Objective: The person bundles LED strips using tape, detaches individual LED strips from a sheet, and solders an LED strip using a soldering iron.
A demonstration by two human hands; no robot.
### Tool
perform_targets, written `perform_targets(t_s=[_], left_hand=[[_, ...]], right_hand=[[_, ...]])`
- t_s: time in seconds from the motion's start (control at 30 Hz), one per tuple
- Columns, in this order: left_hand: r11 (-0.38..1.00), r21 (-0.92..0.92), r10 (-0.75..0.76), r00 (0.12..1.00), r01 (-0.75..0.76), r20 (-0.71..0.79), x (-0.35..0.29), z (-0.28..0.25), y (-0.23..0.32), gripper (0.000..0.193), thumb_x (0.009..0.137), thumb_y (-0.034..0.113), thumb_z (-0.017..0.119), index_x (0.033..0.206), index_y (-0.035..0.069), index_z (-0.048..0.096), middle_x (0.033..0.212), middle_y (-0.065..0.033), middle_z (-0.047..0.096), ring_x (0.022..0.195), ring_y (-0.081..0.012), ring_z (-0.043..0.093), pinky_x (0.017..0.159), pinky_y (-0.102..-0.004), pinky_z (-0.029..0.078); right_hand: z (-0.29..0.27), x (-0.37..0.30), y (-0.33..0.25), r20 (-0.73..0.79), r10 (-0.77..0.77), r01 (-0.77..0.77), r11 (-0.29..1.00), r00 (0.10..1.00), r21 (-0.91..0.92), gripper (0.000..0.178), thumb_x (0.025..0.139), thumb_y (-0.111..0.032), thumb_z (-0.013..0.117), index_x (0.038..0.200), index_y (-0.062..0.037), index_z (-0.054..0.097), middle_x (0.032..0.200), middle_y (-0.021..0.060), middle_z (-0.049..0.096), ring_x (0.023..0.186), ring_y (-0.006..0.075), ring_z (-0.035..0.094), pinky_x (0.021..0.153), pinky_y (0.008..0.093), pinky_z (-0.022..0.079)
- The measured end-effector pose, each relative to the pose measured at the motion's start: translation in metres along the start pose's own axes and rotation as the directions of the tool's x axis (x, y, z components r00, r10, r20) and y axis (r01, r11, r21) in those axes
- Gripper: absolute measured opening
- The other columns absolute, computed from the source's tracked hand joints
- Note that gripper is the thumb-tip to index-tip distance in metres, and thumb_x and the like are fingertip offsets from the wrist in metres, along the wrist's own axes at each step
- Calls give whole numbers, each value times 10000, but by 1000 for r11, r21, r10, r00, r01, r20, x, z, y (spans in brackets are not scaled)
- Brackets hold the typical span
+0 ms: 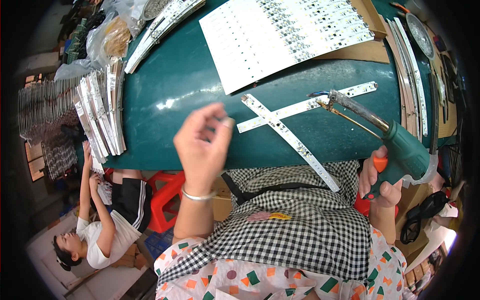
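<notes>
My right hand (381, 182) is wrapped round the grip of a green soldering gun (407, 152) with an orange trigger. The gun's metal barrel reaches left, its tip over a white LED strip board (300, 108) lying on the green table. Across that strip lies a second LED strip board (295, 140), slanting down past the table's front edge. Left of the strips, my left hand (202, 145) hovers above the table, touching neither. Its fingers are half-curled and slightly blurred, with nothing visible between them. A bangle circles that wrist.
A large white LED panel (240, 55) lies on cardboard at the back of the green table (165, 117). Strip stacks (100, 112) stand at left, more strips (410, 75) at right. Beyond the left edge, another person (112, 225) sits near a red stool (167, 197).
</notes>
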State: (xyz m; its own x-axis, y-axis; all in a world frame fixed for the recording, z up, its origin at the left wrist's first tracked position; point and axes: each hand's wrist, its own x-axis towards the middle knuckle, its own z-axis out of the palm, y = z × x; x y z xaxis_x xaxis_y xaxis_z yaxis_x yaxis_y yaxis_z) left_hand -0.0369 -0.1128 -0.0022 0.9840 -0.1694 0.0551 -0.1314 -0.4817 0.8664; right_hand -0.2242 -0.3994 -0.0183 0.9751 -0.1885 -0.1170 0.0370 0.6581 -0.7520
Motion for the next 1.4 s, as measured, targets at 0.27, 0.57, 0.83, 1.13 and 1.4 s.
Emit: perform_targets(t_s=[0.27, 0.57, 0.83, 1.13, 1.4], left_hand=[[890, -192, -288, 836, 414, 467, -29, 51, 13, 245, 834, 124, 755, 990, -50, 683, 695, -45, 690, 546, -21, 534, 488, -189, 431], [877, -397, -133, 930, 271, 342, -14, 61, 54, 133, 911, 100, 628, 868, -22, 658, 590, 13, 578, 505, -27, 500, 453, -220, 388], [913, -382, 41, 898, 145, 438, -12, 53, 59, 120, 905, 87, 600, 887, -24, 641, 619, -19, 559, 526, -43, 442, 476, -236, 366], [916, -386, 74, 902, 107, 426, -14, 54, 54, 116, 893, 86, 615, 912, -24, 647, 607, -31, 553, 515, -59, 443, 472, -248, 374], [916, -388, 88, 898, 96, 430, -14, 54, 53, 116, 887, 91, 627, 894, -24, 641, 606, -42, 557, 507, -69, 448, 468, -254, 378]], right_hand=[[4, 1, 1, 32, 2, -2, 1000, 999, -5, 616, 796, -202, 732, 1256, 31, 396, 745, 76, 501, 539, 161, 541, 428, 278, 532], [17, -18, -24, -31, -61, 57, 993, 998, -102, 690, 739, -238, 831, 1235, 66, 459, 737, 82, 517, 558, 178, 548, 479, 289, 505], [40, -11, -34, -133, -55, 26, 977, 990, -210, 709, 704, -264, 861, 1211, 94, 519, 707, 89, 540, 539, 160, 545, 458, 255, 450], [38, -10, -28, -139, -43, 9, 971, 989, -238, 737, 667, -299, 880, 1188, 97, 541, 695, 82, 546, 521, 151, 529, 451, 244, 432], [29, -6, -28, 1, -65, 63, 960, 998, -272, 641, 769, -250, 809, 1180, 89, 453, 705, 79, 520, 497, 161, 547, 394, 265, 481]])
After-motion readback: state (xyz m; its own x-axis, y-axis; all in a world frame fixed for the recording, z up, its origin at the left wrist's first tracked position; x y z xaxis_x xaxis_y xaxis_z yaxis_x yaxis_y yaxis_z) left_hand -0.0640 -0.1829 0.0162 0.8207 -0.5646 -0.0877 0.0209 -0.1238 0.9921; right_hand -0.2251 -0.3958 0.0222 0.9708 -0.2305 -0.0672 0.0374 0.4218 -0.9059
